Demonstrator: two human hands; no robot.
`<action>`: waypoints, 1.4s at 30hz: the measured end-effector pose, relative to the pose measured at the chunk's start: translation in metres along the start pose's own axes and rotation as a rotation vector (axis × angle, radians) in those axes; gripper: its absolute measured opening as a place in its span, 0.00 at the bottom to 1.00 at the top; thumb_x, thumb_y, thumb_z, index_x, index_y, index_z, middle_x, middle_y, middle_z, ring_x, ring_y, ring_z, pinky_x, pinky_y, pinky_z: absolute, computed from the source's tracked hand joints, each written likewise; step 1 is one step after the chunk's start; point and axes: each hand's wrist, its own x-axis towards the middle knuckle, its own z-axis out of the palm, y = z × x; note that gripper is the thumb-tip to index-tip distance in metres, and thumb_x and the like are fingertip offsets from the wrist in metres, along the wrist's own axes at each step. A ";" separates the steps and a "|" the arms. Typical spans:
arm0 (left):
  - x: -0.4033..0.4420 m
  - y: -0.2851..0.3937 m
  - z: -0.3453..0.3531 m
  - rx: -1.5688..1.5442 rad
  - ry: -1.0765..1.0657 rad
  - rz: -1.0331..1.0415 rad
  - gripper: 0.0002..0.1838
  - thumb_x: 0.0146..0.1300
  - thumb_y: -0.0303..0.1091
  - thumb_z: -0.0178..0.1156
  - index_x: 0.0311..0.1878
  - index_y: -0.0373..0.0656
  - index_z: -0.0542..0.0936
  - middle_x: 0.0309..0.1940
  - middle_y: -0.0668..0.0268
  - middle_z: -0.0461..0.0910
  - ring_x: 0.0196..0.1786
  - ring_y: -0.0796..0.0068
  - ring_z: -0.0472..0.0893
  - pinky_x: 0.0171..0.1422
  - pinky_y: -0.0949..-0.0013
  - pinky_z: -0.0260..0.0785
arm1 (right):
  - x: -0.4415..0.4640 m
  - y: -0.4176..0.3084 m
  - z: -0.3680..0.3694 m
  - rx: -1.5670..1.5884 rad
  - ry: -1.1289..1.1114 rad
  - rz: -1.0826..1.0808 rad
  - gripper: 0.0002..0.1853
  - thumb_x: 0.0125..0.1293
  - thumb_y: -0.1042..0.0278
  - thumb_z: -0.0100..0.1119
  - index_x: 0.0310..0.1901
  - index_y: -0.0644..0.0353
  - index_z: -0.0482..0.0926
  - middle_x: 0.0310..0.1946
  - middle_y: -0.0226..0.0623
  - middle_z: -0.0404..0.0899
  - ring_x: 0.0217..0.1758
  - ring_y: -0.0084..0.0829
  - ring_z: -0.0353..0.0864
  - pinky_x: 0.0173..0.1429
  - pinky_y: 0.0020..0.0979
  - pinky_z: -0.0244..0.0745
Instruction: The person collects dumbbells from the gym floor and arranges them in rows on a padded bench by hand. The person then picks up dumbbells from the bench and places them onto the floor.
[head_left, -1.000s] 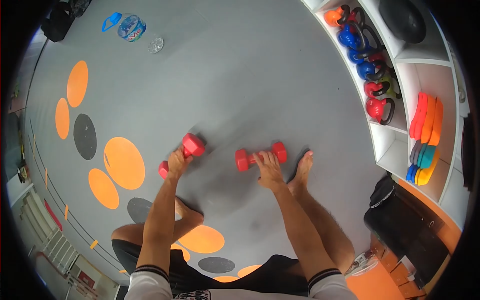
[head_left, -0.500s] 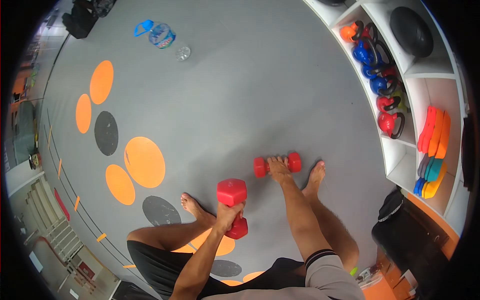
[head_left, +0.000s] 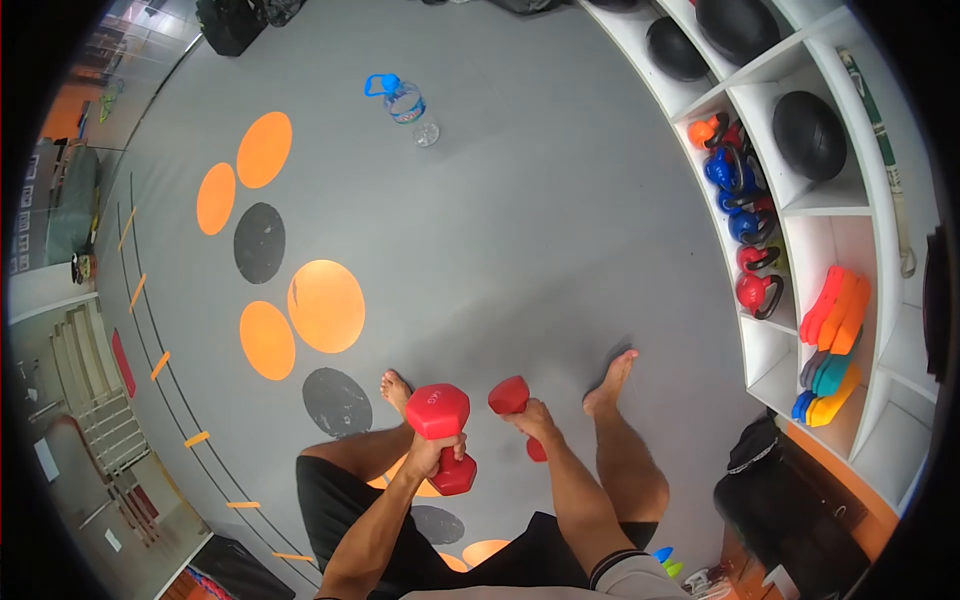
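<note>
My left hand (head_left: pixel 430 456) is wrapped round the handle of a red dumbbell (head_left: pixel 438 411), held up in front of my body above my bent leg. A second red dumbbell (head_left: pixel 509 395) is in my right hand (head_left: pixel 530 418), its handle mostly hidden by the fingers. This one is tilted, with one head up and the other partly behind my wrist. The two dumbbells are close side by side but apart. My bare feet rest on the grey floor (head_left: pixel 520 240), one on each side of them.
A water bottle (head_left: pixel 404 103) and a clear cup (head_left: pixel 425 133) are on the floor ahead. White shelves (head_left: pixel 828 203) on the right hold kettlebells (head_left: pixel 752 228), black balls (head_left: pixel 809 136) and coloured blocks (head_left: pixel 834 308). A black bag (head_left: pixel 232 27) is at the far left.
My right hand has lifted its dumbbell off the floor and drawn it nearer to my body. My left hand raised its dumbbell from the floor earlier. The view has shifted.
</note>
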 end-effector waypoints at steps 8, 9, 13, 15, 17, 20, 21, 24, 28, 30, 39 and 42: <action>-0.101 0.049 0.058 -0.081 -0.144 -0.016 0.08 0.51 0.28 0.63 0.29 0.40 0.72 0.18 0.63 0.71 0.21 0.70 0.72 0.33 0.66 0.69 | -0.173 -0.065 -0.019 0.863 -0.071 -0.174 0.07 0.58 0.71 0.64 0.28 0.59 0.74 0.15 0.30 0.72 0.16 0.26 0.71 0.23 0.31 0.67; -0.114 0.058 0.068 -0.102 -0.201 -0.001 0.07 0.50 0.26 0.62 0.29 0.39 0.72 0.19 0.63 0.71 0.22 0.70 0.73 0.32 0.66 0.69 | -0.195 -0.077 -0.030 0.882 -0.106 -0.220 0.06 0.58 0.73 0.63 0.29 0.60 0.74 0.16 0.31 0.72 0.17 0.26 0.72 0.25 0.31 0.69; -0.173 0.101 0.110 -0.083 -0.345 0.043 0.08 0.48 0.22 0.63 0.29 0.39 0.72 0.19 0.63 0.72 0.22 0.71 0.74 0.32 0.67 0.69 | -0.306 -0.143 -0.083 0.941 -0.287 -0.396 0.07 0.58 0.77 0.62 0.29 0.60 0.72 0.17 0.33 0.71 0.19 0.28 0.72 0.31 0.33 0.72; -0.210 0.126 0.133 -0.057 -0.407 0.047 0.10 0.48 0.22 0.66 0.30 0.39 0.73 0.19 0.64 0.72 0.23 0.71 0.74 0.32 0.68 0.69 | -0.356 -0.175 -0.106 0.938 -0.442 -0.462 0.08 0.59 0.76 0.63 0.29 0.59 0.71 0.18 0.34 0.70 0.20 0.29 0.73 0.33 0.35 0.73; -0.245 0.154 0.162 -0.023 -0.433 0.099 0.10 0.48 0.23 0.66 0.30 0.39 0.73 0.20 0.64 0.72 0.23 0.72 0.74 0.32 0.67 0.69 | -0.396 -0.203 -0.124 0.877 -0.534 -0.552 0.08 0.59 0.76 0.63 0.29 0.59 0.71 0.18 0.33 0.71 0.21 0.28 0.73 0.34 0.35 0.73; -0.291 0.183 0.195 0.033 -0.468 0.259 0.09 0.49 0.24 0.65 0.30 0.39 0.73 0.20 0.64 0.72 0.24 0.72 0.74 0.33 0.68 0.68 | -0.456 -0.248 -0.148 0.723 -0.620 -0.681 0.10 0.59 0.73 0.63 0.26 0.58 0.71 0.18 0.33 0.71 0.23 0.28 0.73 0.36 0.35 0.72; -0.305 0.188 0.202 0.043 -0.463 0.312 0.09 0.50 0.25 0.65 0.30 0.39 0.73 0.20 0.64 0.72 0.25 0.72 0.74 0.34 0.68 0.68 | -0.471 -0.261 -0.155 0.668 -0.666 -0.709 0.10 0.59 0.72 0.64 0.26 0.58 0.71 0.18 0.33 0.71 0.23 0.28 0.72 0.36 0.35 0.71; -0.344 0.190 0.220 0.075 -0.410 0.532 0.09 0.52 0.28 0.64 0.31 0.40 0.73 0.21 0.64 0.72 0.26 0.72 0.73 0.36 0.68 0.67 | -0.513 -0.295 -0.167 0.497 -0.756 -0.787 0.13 0.59 0.69 0.64 0.23 0.58 0.70 0.18 0.34 0.71 0.23 0.29 0.72 0.36 0.35 0.71; -0.387 0.180 0.239 -0.041 -0.238 0.825 0.10 0.51 0.28 0.65 0.32 0.40 0.72 0.23 0.64 0.72 0.27 0.72 0.74 0.37 0.67 0.67 | -0.567 -0.339 -0.175 0.341 -0.885 -0.859 0.12 0.59 0.69 0.64 0.24 0.58 0.70 0.17 0.33 0.69 0.23 0.29 0.71 0.36 0.35 0.71; -0.421 0.173 0.245 -0.118 -0.104 0.919 0.10 0.51 0.27 0.65 0.33 0.40 0.73 0.23 0.63 0.72 0.27 0.72 0.74 0.37 0.67 0.68 | -0.582 -0.355 -0.165 0.261 -0.930 -0.870 0.12 0.59 0.70 0.64 0.24 0.58 0.70 0.17 0.33 0.69 0.23 0.28 0.71 0.36 0.35 0.71; -0.540 0.121 0.176 -0.258 0.241 1.296 0.11 0.52 0.25 0.67 0.39 0.41 0.77 0.31 0.64 0.79 0.34 0.74 0.78 0.40 0.67 0.72 | -0.616 -0.404 -0.007 -0.011 -1.244 -0.888 0.08 0.58 0.74 0.65 0.30 0.58 0.72 0.19 0.34 0.72 0.23 0.28 0.73 0.36 0.36 0.73; -0.587 0.102 0.156 -0.228 0.449 1.381 0.12 0.53 0.24 0.67 0.40 0.41 0.77 0.33 0.64 0.79 0.36 0.74 0.79 0.41 0.67 0.72 | -0.642 -0.421 0.056 -0.098 -1.326 -0.886 0.10 0.57 0.76 0.66 0.35 0.58 0.73 0.20 0.34 0.73 0.23 0.28 0.73 0.34 0.36 0.73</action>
